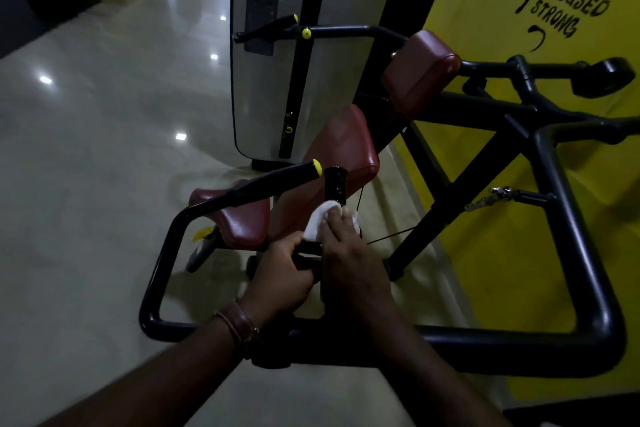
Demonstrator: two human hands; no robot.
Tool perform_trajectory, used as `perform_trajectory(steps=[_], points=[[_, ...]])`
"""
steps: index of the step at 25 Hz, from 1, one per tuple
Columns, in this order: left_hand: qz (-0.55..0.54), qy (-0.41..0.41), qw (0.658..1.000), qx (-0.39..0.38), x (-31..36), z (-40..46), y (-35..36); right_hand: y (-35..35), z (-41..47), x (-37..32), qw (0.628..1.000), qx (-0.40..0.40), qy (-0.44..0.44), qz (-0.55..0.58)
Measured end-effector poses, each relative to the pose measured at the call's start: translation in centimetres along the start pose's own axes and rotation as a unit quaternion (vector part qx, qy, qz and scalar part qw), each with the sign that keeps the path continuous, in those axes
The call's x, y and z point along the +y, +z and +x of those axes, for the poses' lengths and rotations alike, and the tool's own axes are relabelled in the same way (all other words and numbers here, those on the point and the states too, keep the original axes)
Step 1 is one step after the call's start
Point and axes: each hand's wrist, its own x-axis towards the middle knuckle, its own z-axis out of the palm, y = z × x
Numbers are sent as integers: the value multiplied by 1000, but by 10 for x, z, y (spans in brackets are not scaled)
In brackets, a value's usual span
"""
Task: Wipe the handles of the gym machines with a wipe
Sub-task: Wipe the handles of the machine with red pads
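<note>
Head view. Right hand [349, 253]: fingers curled around a white wipe [320, 220], pressing it against the black handle [335, 185] that rises toward 12 o'clock. Left hand [282, 270]: at 9 o'clock of the right, fingers closed around the lower black bar; brown strap [239, 321] at wrist. Red seat pad [239, 215]: at 9 o'clock of the wipe. Yellow wall [502, 236]: at 3 o'clock.

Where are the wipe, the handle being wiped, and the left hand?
wipe [317, 224], head view, on its white folded middle.
handle [335, 184], head view, on the glossy black grip above the wipe.
left hand [282, 270], head view, on the back of the hand.
</note>
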Motion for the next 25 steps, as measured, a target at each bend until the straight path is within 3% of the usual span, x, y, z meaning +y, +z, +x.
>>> perform_trajectory(steps=[5,10,12,14,16,18,19,21,22,23,25], points=[[-1,-3,1000,-4,1,-2,2,-3,19,-3,996,-77,-2,-35],[27,15,999,-19,-3,2,0,-1,40,1,997,-69,-21,-33],[43,4,999,-30,-3,3,0,2,58,8,998,-46,27,-13],[45,-2,998,-42,-1,3,0,10,60,4,990,20,114,84],[54,4,998,-44,2,2,0,11,50,1,943,101,222,228],[77,9,996,-39,3,1,-1,6,45,7,869,84,331,359],[90,7,995,-38,4,0,-1,5,51,16,789,54,392,470],[106,-2,994,-38,5,-2,-1,5,73,36,519,-72,448,724],[109,-7,993,-39,7,-3,-1,6,82,42,409,-110,446,788],[113,-10,993,-38,9,-3,0,11,89,48,347,-115,459,809],[118,-11,992,-30,11,-4,0,17,94,50,300,-112,476,819]])
